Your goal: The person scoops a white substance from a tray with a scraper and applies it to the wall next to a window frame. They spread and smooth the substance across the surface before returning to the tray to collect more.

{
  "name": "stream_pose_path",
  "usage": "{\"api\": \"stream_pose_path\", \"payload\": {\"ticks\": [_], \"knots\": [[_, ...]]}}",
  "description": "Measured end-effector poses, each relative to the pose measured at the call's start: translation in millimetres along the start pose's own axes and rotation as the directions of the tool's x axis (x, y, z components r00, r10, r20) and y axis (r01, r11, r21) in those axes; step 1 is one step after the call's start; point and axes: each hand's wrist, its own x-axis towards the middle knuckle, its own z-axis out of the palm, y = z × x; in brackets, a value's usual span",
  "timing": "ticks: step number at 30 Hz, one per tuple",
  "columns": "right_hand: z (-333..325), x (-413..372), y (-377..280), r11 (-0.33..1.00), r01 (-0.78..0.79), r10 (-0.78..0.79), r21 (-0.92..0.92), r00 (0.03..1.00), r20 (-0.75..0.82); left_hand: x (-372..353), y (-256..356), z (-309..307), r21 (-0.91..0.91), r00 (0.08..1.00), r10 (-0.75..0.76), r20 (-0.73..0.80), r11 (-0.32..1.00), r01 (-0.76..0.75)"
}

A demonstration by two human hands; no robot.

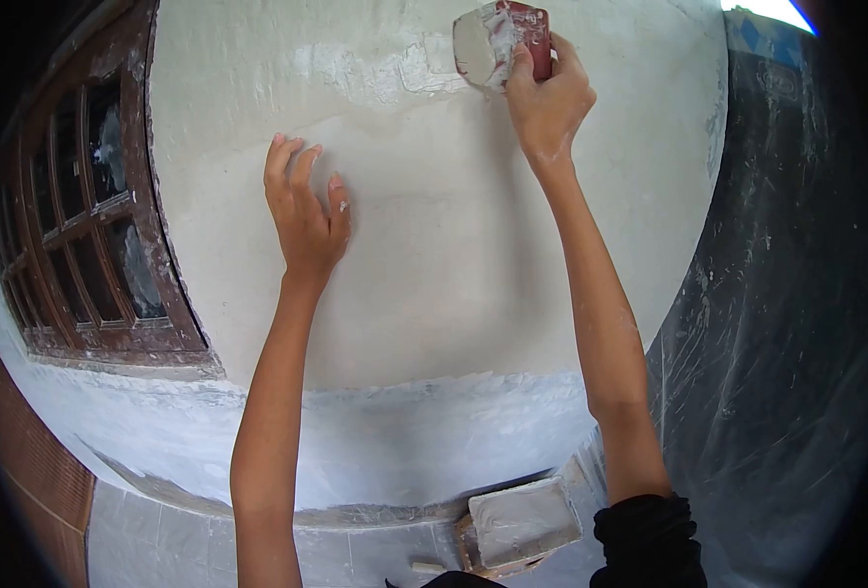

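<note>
At the top of the view my right hand (550, 93) grips a red plaster scraper (532, 34), whose left part is coated with pale wet plaster. The scraper is at the upper part of the wall (414, 265), beside a rough, shiny patch of wet plaster (375, 73). Lower and to the left, my left hand (307, 211) is raised at the wall with its fingers apart and nothing in it. Whether its fingertips touch the surface is unclear. White specks mark the thumb.
A brown wooden window frame (91, 230) with glass panes stands at the left. Dark plastic sheeting (757, 323) hangs at the right. On the grey tiled floor (169, 539) below sits a tray of pale plaster (524, 522), with a small block (427, 567) beside it.
</note>
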Motion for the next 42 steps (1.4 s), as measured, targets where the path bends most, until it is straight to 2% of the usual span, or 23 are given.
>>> {"api": "stream_pose_path", "payload": {"ticks": [3,4,7,9,11,12,13,15,16,18,20,23,25,27,28,30,33,34,35,37,38,41,42], "knots": [[-21,9,3,0.997,-0.071,0.072,0.012,0.992,-0.102,0,0,0,0.024,1.0,0.004,-0.007,1.0,-0.004],[-24,9,2,0.99,-0.116,0.124,0.085,0.988,-0.093,0,0,1,0.029,1.0,0.012,-0.001,1.0,-0.012],[-18,-8,2,0.996,-0.079,0.078,0.049,0.997,0.022,0,0,0,0.004,1.0,0.003,-0.001,1.0,-0.003],[-20,-4,16,0.999,-0.045,0.045,-0.014,0.999,0.007,0,0,1,-0.003,1.0,0.004,-0.004,1.0,-0.005],[-28,9,22,0.998,-0.055,0.059,0.037,0.993,-0.106,0,0,2,-0.004,1.0,-0.002,-0.022,1.0,0.002],[-30,13,20,0.981,-0.172,0.182,0.088,0.977,-0.11,0,-1,2,0.002,1.0,0.01,-0.015,1.0,-0.01],[-26,13,18,0.981,-0.171,0.18,0.087,0.978,-0.11,0,-1,2,0.007,1.0,0.022,-0.007,1.0,-0.022],[-17,13,19,0.96,-0.159,0.153,0.229,0.987,0.045,0,-2,1,0.0,1.0,0.014,-0.011,1.0,-0.014],[-17,12,21,0.979,-0.173,0.16,0.104,0.979,0.124,0,-2,0,-0.004,1.0,0.007,-0.017,1.0,-0.007],[-22,16,38,0.974,-0.193,0.189,0.116,0.981,0.04,-2,-3,1,-0.004,1.0,0.007,-0.012,1.0,-0.007],[-32,24,43,0.944,-0.254,0.273,0.211,0.96,-0.063,0,-4,2,0.004,1.0,0.008,-0.024,1.0,-0.008],[-27,22,30,0.901,-0.221,0.231,0.374,0.973,0.019,-1,0,2,0.01,1.0,0.014,0.002,1.0,-0.014],[-15,13,25,0.951,-0.241,0.209,0.196,0.963,0.169,-1,-1,0,0.002,1.0,-0.001,0.005,1.0,0.001],[-12,17,31,0.986,-0.167,0.164,0.025,0.982,0.092,0,-2,1,0.0,1.0,0.004,-0.007,1.0,-0.004],[-17,21,36,0.986,-0.167,0.164,0.025,0.982,0.091,0,-3,1,0.0,1.0,0.003,-0.022,1.0,-0.003],[-30,32,26,0.903,-0.378,0.383,0.206,0.924,0.014,-1,-1,1,0.008,1.0,0.012,-0.015,1.0,-0.012],[-18,34,26,0.885,-0.294,0.275,0.362,0.956,0.104,-1,-2,0,0.004,1.0,0.017,-0.003,1.0,-0.017],[-14,28,25,0.886,-0.309,0.25,0.345,0.946,0.204,0,-1,0,0.0,1.0,0.014,-0.008,1.0,-0.014],[-14,28,30,0.887,-0.31,0.251,0.343,0.946,0.204,0,0,0,-0.001,1.0,0.013,-0.007,1.0,-0.013],[-15,29,45,0.994,-0.109,0.111,-0.022,0.99,0.091,1,0,-1,-0.014,1.0,0.017,-0.011,1.0,-0.017],[-18,34,55,0.99,-0.137,0.139,0.045,0.989,-0.051,1,1,-1,-0.01,1.0,0.015,-0.015,1.0,-0.015],[-39,34,34,0.971,-0.209,0.222,0.119,0.969,-0.108,-1,2,-1,0.028,0.999,0.007,0.044,1.0,-0.008],[-40,30,20,0.973,-0.192,0.199,0.125,0.979,-0.045,-1,1,0,0.027,0.999,0.015,0.028,1.0,-0.016]]}}
